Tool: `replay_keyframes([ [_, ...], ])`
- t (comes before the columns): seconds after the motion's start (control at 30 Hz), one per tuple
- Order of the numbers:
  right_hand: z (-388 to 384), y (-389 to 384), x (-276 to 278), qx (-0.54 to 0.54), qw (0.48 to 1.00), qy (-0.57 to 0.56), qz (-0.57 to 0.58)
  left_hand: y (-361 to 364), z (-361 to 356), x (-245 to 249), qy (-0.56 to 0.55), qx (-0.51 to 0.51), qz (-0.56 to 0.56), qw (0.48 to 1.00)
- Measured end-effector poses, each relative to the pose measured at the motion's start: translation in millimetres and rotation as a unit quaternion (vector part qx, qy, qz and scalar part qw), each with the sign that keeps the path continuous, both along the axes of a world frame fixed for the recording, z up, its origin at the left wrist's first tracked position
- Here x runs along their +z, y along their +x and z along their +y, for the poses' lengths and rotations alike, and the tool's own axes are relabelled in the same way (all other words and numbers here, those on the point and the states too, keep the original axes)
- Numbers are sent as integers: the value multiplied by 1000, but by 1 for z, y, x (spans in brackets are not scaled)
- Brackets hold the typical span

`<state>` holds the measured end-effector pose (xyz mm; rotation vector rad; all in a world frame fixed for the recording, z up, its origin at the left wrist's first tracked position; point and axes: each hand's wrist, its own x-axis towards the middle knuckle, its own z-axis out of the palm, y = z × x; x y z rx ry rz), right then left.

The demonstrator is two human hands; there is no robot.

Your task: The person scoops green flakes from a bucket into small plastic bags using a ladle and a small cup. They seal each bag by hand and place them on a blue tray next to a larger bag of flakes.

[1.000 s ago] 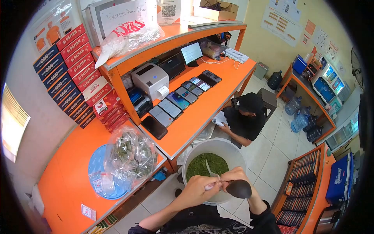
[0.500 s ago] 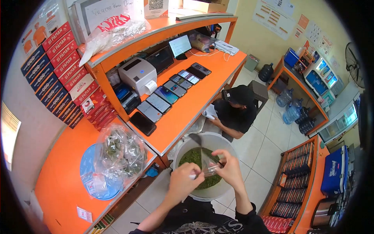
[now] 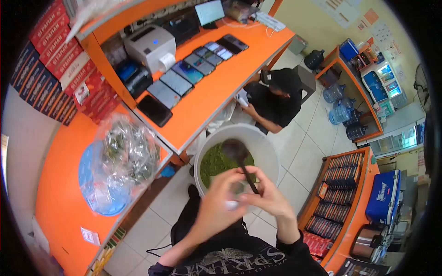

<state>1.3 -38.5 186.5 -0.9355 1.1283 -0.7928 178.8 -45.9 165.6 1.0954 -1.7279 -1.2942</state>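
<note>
Both of my hands are close together over the near side of a large white tub, which holds chopped green leaf-like material. My left hand is closed around a small clear plastic bag, with a small whitish spot showing between the fingers. My right hand is closed around the handle of a dark ladle, its fingertips also at the bag. The ladle's bowl points away from me over the green material. Blur and fingers partly hide the bag.
To the left, a big clear bag of filled packets lies on a blue round tray. Several phones and a label printer stand on the orange counter. A person in black sits beyond the tub.
My hands have drawn together, and the ladle now slants from my right hand out over the tub. The bag, held spread between both hands before, is now gathered. The view has shifted downward.
</note>
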Motion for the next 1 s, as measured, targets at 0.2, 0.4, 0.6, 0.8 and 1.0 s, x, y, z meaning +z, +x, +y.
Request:
replay_keyframes([
  [0.2, -25, -44, -208, 189, 689, -144, 685, 73, 0, -38, 182, 166, 238, 940],
  [0.4, -27, -59, -347, 613, 507, -147, 588, 81, 10, -56, 331, 271, 409, 806],
  [0.6, -46, -103, -276, 640, 462, -141, 598, 92, 8, -63, 368, 282, 518, 719],
  [0.8, -41, -134, -143, 479, 681, -139, 536, 59, 0, -61, 189, 248, 325, 893],
  [1.0, -23, -106, 35, 271, 756, -280, 525, 13, -12, -56, -176, 71, -71, 979],
])
